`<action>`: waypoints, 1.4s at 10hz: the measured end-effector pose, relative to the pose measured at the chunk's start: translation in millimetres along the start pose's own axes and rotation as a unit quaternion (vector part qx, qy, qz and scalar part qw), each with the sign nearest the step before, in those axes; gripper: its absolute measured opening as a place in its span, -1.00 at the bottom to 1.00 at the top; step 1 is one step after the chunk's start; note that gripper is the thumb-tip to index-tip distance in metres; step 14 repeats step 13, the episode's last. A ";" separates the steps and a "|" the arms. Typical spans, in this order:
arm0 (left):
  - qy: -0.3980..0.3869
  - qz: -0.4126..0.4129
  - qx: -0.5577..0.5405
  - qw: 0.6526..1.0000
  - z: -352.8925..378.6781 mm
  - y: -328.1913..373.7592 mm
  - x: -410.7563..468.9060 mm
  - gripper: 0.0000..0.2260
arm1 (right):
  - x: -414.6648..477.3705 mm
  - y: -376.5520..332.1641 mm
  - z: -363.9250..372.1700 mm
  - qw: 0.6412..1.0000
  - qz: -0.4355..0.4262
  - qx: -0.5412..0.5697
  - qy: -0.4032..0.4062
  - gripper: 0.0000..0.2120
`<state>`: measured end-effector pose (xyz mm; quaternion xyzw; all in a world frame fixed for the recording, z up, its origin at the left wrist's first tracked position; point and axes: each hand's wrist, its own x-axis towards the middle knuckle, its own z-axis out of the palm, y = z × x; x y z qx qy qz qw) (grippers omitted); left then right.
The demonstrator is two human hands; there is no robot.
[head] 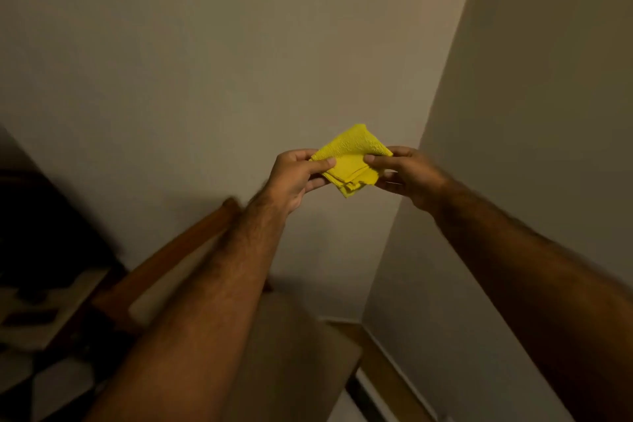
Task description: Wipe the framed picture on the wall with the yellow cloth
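A folded yellow cloth (349,161) hangs in the air in front of a bare beige wall, held by both hands at chest height. My left hand (294,178) pinches its left corner between thumb and fingers. My right hand (404,175) pinches the right corner the same way. The cloth is folded into several layers, with one corner pointing up and one down. No framed picture shows in this view.
Two walls meet in a corner (411,161) just right of the cloth. A wooden chair back (164,260) slants below my left arm, and its pale seat (294,353) lies under my arms. Dark furniture (41,233) and a low white surface stand at the left.
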<state>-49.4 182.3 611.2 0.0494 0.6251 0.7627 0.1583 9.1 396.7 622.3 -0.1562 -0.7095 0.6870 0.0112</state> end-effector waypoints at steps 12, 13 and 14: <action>0.122 -0.315 0.495 0.800 -301.0 -600.0 -16.4 -0.44 | 67.3 640.3 269.8 0.900 0.156 -0.401 -0.073 -0.67; 0.091 -0.282 0.558 0.775 -292.9 -575.8 -19.5 -0.11 | 59.5 619.6 263.4 0.827 0.139 -0.544 -0.043 -0.44; 0.091 -0.282 0.558 0.775 -292.9 -575.8 -19.5 -0.11 | 59.5 619.6 263.4 0.827 0.139 -0.544 -0.043 -0.44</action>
